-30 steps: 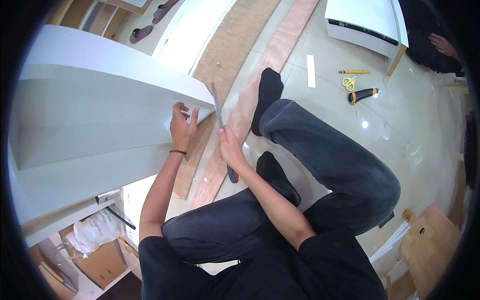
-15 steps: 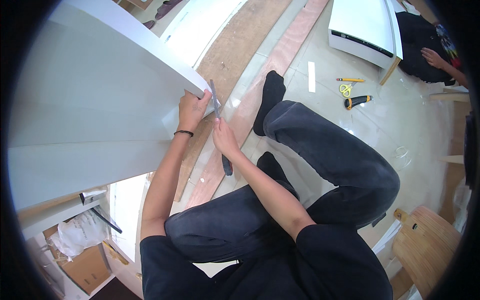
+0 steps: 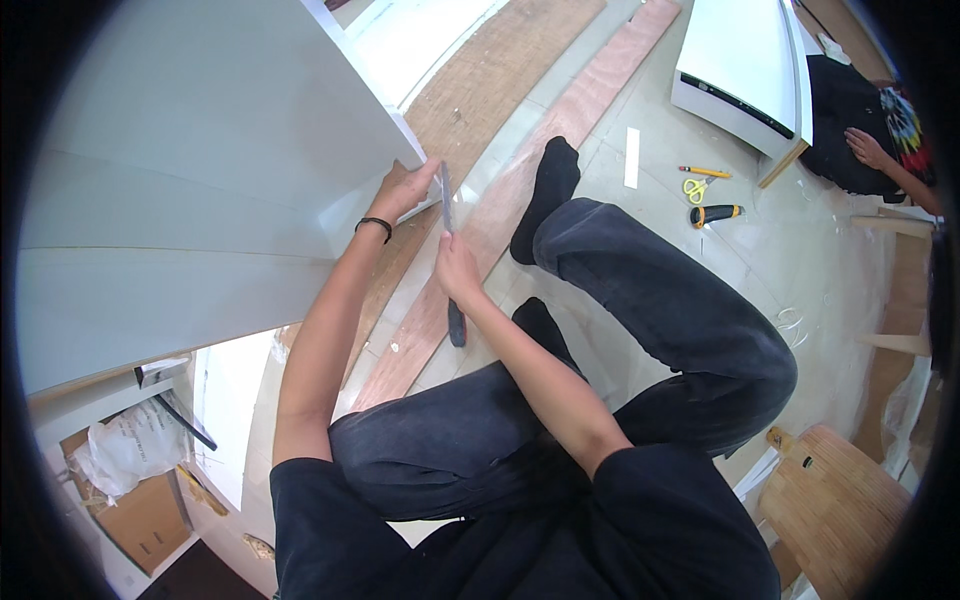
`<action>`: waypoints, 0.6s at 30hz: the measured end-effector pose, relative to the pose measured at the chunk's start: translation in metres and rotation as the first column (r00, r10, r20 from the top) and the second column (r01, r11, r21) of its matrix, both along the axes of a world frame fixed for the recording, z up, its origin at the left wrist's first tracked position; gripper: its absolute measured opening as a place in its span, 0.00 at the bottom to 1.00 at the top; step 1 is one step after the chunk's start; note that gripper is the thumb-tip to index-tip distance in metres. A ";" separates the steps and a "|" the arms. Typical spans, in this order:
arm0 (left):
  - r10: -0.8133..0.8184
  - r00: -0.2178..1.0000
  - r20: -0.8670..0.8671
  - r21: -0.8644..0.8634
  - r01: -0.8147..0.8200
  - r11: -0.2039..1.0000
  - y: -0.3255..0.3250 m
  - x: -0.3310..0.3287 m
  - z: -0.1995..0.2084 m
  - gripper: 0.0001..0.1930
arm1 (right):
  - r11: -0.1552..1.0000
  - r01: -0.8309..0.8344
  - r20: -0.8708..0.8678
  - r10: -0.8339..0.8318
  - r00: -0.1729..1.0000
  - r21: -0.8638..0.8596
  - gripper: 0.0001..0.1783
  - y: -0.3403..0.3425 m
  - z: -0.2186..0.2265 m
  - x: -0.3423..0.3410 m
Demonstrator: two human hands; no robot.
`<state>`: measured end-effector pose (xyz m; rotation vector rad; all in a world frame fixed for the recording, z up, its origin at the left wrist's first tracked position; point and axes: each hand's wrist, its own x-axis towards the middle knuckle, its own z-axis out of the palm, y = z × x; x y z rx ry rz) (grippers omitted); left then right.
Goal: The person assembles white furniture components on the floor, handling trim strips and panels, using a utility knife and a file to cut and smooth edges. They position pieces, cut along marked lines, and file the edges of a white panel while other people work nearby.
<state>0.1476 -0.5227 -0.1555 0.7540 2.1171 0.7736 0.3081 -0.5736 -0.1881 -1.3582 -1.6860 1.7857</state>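
My right hand [image 3: 459, 271] is closed around a file [image 3: 447, 205], whose narrow grey blade points away from me. The file's dark handle [image 3: 457, 325] sticks out below that hand. At the corner of a large white cabinet [image 3: 210, 130] on the left, my left hand [image 3: 402, 190] grips the panel edge, fingers partly hidden behind it. The blade's far end lies against or right beside the left fingertips and the edge; exact contact cannot be made out.
Long wooden boards [image 3: 520, 60] lie on the floor beyond my hands. To the right are a pencil [image 3: 703, 172], yellow scissors [image 3: 696, 189], a utility knife [image 3: 714, 215] and a white strip [image 3: 632, 158]. Another white cabinet [image 3: 745, 60] stands near a seated person [image 3: 850, 130]. A wooden stool [image 3: 835, 500] is lower right.
The view has shifted slightly. My left hand has turned a little at the panel corner, its fingertips now nearer the blade. The file stays in my right hand, its blade tilted slightly differently.
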 end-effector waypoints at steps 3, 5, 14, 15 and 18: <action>0.008 1.000 0.000 0.029 -0.008 1.000 0.000 0.002 -0.003 0.38 | 1.000 0.000 -0.004 0.000 1.000 0.015 0.23 -0.004 0.000 0.000; -0.033 0.998 0.061 0.005 0.032 0.999 -0.002 0.001 -0.005 0.39 | 1.000 0.005 0.021 -0.006 1.000 0.015 0.24 -0.004 0.000 -0.002; -0.027 0.999 -0.022 -0.001 0.027 1.000 0.003 -0.012 -0.033 0.50 | 0.998 -0.031 0.009 0.030 1.000 0.047 0.24 -0.003 -0.011 0.007; -0.028 0.999 -0.042 0.006 0.028 1.000 0.004 -0.014 -0.038 0.51 | 1.000 -0.018 0.004 0.018 1.000 0.014 0.24 -0.002 -0.012 0.005; -0.022 1.000 -0.020 0.002 0.022 1.000 0.004 -0.017 -0.048 0.51 | 0.999 -0.014 0.033 0.015 0.999 -0.039 0.23 0.000 -0.016 0.000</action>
